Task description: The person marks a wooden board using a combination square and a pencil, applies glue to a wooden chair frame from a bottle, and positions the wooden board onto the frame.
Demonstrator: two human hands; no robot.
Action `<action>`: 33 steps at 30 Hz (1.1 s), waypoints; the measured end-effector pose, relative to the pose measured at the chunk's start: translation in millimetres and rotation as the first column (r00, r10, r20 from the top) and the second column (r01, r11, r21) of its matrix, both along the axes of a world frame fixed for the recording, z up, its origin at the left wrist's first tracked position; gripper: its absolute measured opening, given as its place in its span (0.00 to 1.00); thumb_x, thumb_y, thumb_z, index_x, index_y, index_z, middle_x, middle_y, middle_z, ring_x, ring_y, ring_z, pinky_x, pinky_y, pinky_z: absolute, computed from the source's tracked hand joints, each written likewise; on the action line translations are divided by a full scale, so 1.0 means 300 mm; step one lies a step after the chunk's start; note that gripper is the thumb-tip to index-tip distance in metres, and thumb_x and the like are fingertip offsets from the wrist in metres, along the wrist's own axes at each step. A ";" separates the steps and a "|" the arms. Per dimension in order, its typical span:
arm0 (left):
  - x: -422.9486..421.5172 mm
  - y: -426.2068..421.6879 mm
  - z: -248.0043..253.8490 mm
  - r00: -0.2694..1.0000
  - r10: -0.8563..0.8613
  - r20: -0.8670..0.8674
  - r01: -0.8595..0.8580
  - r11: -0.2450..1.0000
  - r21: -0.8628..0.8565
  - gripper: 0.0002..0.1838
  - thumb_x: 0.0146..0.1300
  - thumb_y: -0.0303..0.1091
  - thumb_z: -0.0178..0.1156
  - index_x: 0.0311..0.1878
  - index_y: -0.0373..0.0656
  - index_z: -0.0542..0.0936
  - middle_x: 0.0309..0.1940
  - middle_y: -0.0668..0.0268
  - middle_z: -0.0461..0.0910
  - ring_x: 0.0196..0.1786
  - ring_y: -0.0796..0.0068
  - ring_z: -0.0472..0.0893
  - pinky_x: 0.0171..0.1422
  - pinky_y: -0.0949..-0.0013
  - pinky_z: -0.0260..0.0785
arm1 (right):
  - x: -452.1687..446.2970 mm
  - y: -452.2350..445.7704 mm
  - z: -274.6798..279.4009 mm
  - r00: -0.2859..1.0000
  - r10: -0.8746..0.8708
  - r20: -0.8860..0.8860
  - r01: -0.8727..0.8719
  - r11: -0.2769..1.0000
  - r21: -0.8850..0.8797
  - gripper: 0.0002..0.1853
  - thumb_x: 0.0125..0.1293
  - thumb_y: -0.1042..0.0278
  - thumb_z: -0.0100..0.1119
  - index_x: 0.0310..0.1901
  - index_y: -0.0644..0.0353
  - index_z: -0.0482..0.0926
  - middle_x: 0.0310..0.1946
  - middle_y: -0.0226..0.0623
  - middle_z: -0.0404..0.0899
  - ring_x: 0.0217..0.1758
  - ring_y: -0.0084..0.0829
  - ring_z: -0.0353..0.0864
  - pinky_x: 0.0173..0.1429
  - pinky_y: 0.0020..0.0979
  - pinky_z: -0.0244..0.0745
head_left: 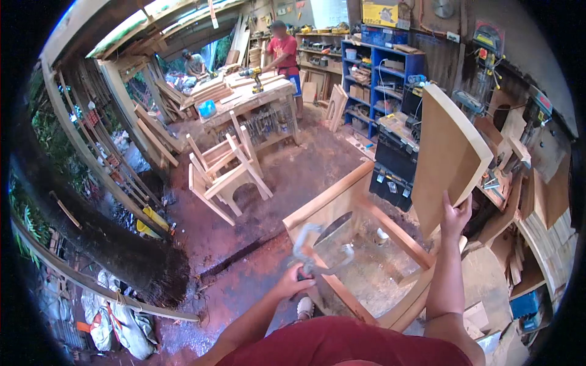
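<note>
My right hand [456, 215] grips the lower edge of a large, slightly curved wooden panel [448, 152], which stands upright at the right. Lower in the middle, my left hand [294, 282] is closed round the handle of a grey metal clamp [303, 247]. The clamp is over the near left side of a wooden frame [329, 195]; whether it touches the wood I cannot tell. The frame has a wide top rail and an open middle, and it stands right in front of me, left of the panel.
Small wooden chair frames [229, 168] stand on the floor beyond. Behind them is a workbench [247, 104] with boards and a drill, where a person [284, 52] in red stands. Another person [194, 63] is further back. Blue shelves [381, 79] and black toolboxes [392, 174] stand ahead.
</note>
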State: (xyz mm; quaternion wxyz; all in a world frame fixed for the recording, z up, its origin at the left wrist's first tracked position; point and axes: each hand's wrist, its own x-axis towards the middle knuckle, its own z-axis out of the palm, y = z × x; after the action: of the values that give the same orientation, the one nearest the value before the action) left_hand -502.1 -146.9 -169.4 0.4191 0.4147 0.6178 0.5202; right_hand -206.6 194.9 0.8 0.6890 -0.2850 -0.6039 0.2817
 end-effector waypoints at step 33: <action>0.096 -0.546 0.573 0.917 0.304 0.258 -0.365 0.901 0.234 0.37 0.58 0.52 0.63 0.59 0.28 0.71 0.48 0.58 0.79 0.48 0.71 0.80 0.54 0.69 0.71 | -0.150 -0.957 0.108 0.368 0.672 -0.643 -0.925 0.193 -0.327 0.27 0.60 0.70 0.65 0.58 0.61 0.65 0.51 0.39 0.75 0.53 0.32 0.77 0.58 0.37 0.75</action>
State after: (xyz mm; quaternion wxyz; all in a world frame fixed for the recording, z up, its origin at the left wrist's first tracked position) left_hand -473.3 -310.7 2.5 0.3251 0.2976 0.5521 0.7078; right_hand -251.6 -92.3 33.2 0.3785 -0.0805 -0.3812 0.8396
